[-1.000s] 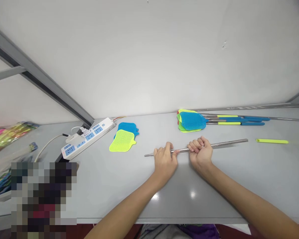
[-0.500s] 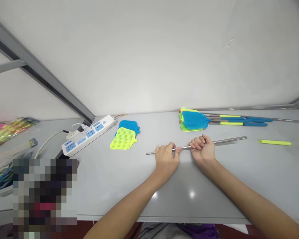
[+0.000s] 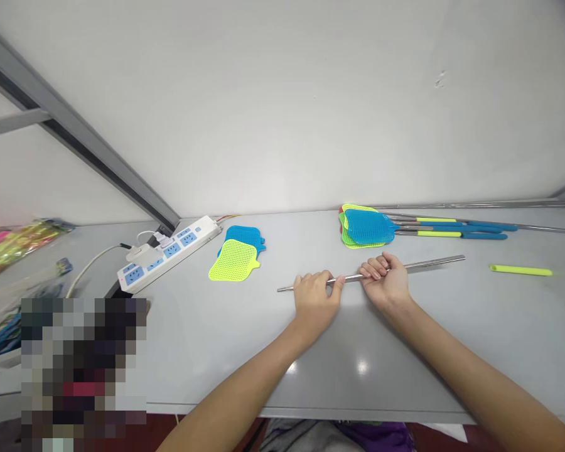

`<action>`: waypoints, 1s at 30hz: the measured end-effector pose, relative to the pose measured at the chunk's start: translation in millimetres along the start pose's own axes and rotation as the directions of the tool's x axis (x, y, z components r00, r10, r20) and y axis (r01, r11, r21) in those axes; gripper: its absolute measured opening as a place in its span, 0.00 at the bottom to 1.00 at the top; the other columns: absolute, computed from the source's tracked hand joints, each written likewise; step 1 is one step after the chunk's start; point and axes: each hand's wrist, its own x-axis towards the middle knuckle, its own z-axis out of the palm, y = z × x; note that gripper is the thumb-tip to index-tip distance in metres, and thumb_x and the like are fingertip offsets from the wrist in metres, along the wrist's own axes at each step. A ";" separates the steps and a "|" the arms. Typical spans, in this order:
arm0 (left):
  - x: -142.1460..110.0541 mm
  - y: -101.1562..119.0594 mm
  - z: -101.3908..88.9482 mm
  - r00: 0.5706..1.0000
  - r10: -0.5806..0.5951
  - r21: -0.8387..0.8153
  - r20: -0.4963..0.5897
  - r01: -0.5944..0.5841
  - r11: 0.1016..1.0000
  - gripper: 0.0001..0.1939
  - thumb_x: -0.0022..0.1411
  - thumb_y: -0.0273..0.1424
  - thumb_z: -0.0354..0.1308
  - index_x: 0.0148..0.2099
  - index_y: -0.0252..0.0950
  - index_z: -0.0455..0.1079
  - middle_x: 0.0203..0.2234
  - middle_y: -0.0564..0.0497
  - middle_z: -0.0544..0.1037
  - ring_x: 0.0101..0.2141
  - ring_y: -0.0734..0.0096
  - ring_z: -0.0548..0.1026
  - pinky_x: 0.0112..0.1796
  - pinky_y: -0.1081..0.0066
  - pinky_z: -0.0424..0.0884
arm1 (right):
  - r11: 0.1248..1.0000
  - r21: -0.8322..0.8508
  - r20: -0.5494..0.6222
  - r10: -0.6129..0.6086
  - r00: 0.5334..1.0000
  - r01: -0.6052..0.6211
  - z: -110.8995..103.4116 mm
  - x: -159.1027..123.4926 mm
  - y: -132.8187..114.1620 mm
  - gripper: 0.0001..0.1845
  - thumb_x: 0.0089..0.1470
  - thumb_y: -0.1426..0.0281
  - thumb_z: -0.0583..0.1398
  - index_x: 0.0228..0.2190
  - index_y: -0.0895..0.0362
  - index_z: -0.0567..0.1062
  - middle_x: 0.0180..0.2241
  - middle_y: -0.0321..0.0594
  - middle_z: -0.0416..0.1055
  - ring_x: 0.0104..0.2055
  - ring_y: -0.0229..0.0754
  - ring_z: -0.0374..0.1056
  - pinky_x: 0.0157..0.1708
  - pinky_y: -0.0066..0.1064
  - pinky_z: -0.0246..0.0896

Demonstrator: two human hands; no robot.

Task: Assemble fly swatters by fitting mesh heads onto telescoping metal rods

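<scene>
A white wall (image 3: 282, 107) fills twelve o'clock, and a grey metal beam (image 3: 70, 129) slants across ten o'clock. Red floor (image 3: 242, 433) shows at six o'clock.

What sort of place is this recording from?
Probably an assembly bench: loose mesh fly swatter heads lie on a long grey table near assembled fly swatters, and the left hand and right hand hold a bare steel rod.

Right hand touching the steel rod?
Touching. The head view shows the right hand closed around the steel rod, its fingers curled over the rod.
</scene>
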 end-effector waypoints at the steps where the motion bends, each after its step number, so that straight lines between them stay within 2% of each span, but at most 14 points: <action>1: 0.0 -0.2 0.1 1.000 0.003 0.000 -0.001 -0.003 1.000 0.18 0.60 0.41 0.42 0.26 0.38 0.65 0.20 0.55 0.72 0.25 0.72 0.66 0.31 0.70 0.49 | 1.000 0.002 -0.001 0.001 1.000 -0.001 -0.1 0.0 -0.1 0.15 0.46 0.73 0.50 0.15 0.57 0.47 0.09 0.27 0.42 0.11 0.29 0.40 0.13 0.23 0.43; 19: 0.8 -0.6 0.8 1.000 0.005 0.003 -0.012 -0.005 1.000 0.18 0.60 0.41 0.42 0.25 0.37 0.64 0.19 0.55 0.71 0.25 0.73 0.65 0.30 0.70 0.49 | 1.000 0.008 -0.008 0.026 1.000 -0.026 1.2 1.3 -2.3 0.16 0.46 0.74 0.50 0.16 0.57 0.46 0.10 0.27 0.41 0.12 0.29 0.40 0.13 0.23 0.43; 30: 2.4 -2.7 -2.4 0.998 0.053 -0.001 0.042 -0.053 0.999 0.17 0.60 0.40 0.41 0.28 0.38 0.63 0.23 0.55 0.73 0.26 0.73 0.66 0.30 0.70 0.50 | 0.999 0.022 -0.024 0.042 0.999 -0.042 3.0 1.8 -5.3 0.16 0.45 0.74 0.50 0.16 0.57 0.45 0.10 0.27 0.41 0.12 0.29 0.39 0.13 0.23 0.43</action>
